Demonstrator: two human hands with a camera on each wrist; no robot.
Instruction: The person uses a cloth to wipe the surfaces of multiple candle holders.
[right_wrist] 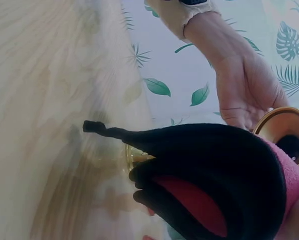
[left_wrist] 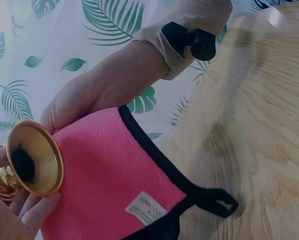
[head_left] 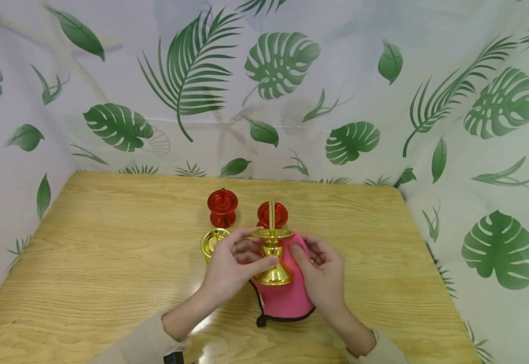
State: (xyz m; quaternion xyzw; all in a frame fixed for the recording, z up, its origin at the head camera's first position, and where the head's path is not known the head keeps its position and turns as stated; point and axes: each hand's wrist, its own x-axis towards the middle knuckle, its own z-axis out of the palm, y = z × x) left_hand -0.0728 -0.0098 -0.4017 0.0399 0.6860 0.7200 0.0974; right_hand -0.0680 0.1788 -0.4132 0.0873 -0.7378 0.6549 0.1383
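My left hand (head_left: 230, 268) grips a shiny gold candle holder (head_left: 275, 275) upright by its waist, thumb across the front. A thin post rises from its round dish. In the left wrist view the hollow base of the candle holder (left_wrist: 37, 157) shows, dark inside. My right hand (head_left: 327, 275) holds a pink cloth (head_left: 287, 303) with black edging and a hanging loop against the right and back of the holder. The cloth drapes below it; a white label (left_wrist: 145, 208) shows on it. The right fingers are partly hidden behind the cloth.
Two red candle holders (head_left: 222, 202) stand farther back on the wooden table (head_left: 123, 253), one partly behind the held piece. Another gold holder (head_left: 209, 241) stands beside my left hand, partly covered by it. A leaf-patterned curtain (head_left: 287, 121) surrounds the table's back and sides.
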